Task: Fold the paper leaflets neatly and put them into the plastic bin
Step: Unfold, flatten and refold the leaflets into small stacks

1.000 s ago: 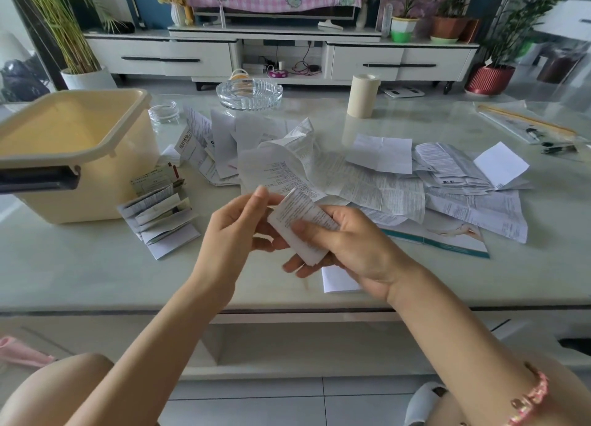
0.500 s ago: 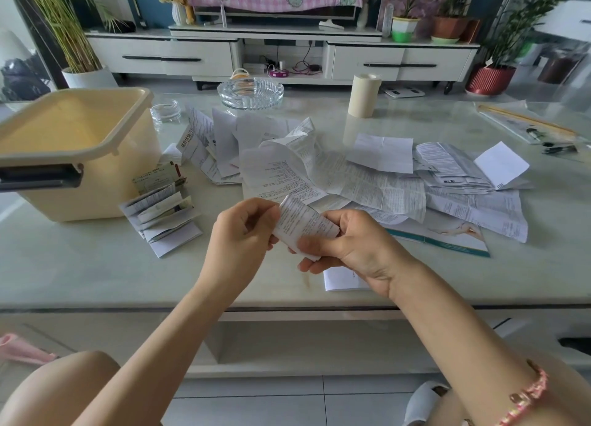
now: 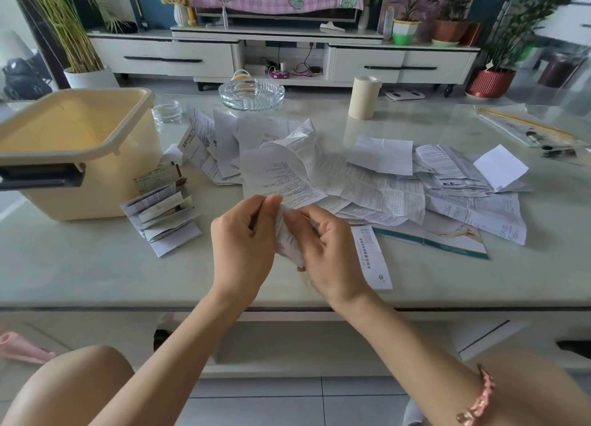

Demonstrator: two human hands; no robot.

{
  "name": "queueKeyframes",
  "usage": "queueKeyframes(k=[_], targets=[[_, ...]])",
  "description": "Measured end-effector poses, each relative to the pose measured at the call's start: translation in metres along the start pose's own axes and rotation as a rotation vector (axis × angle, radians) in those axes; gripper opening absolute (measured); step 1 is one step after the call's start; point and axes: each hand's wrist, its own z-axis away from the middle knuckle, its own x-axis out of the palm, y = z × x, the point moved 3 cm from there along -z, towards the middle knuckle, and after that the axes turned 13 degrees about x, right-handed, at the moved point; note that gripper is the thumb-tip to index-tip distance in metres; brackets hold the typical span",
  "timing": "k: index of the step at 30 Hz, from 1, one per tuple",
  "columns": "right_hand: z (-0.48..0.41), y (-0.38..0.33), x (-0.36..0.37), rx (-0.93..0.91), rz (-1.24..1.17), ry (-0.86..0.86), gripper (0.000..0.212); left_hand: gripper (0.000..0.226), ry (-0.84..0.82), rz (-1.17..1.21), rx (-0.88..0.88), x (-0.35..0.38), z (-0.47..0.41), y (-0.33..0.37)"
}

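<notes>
At frame centre, left hand (image 3: 244,243) and right hand (image 3: 329,253) pinch a folded leaflet (image 3: 286,237) between curled fingers; plastic bin (image 3: 96,150) sits upper left on the tabletop (image 3: 96,266).

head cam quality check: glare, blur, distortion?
Head view: wide-angle bowing curves the cabinet; the glossy table mirrors the paper roll, with glare far right; soft daylight, faint shadows; the leaflet pinched by left hand and right hand is slightly soft, print unreadable.
</notes>
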Motion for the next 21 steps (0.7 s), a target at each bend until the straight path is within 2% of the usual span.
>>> queueKeyframes(k=[2,3,7,10,12,15,17,21], targets=[[-0.001,-0.002,0.005,-0.090,0.081,0.031,0.039,0.040,0.035,0.012,0.005,-0.002,-0.001,-0.001],[-0.002,-0.003,0.007,-0.071,0.047,0.018,0.036,0.039,0.050,0.017,0.002,-0.004,-0.001,-0.001],[-0.008,-0.002,0.016,0.223,-0.231,-0.090,0.019,0.046,0.172,0.027,-0.160,-0.016,-0.003,-0.020],[-0.014,-0.001,0.030,0.414,-0.266,-0.237,0.013,0.045,0.204,0.013,-0.314,-0.029,-0.002,-0.033],[-0.019,0.004,0.040,0.451,-0.178,-0.280,0.013,0.041,0.139,-0.004,-0.449,-0.037,0.002,-0.043],[-0.031,0.016,0.051,0.470,0.043,-0.237,0.014,0.035,-0.087,-0.072,-0.603,-0.052,0.010,-0.058],[-0.039,0.022,0.059,0.471,0.178,-0.240,0.020,0.032,-0.216,-0.180,-0.634,-0.066,0.015,-0.065],[-0.047,0.021,0.079,0.446,0.258,-0.325,0.027,0.021,-0.219,-0.374,-0.592,-0.092,0.019,-0.070]])
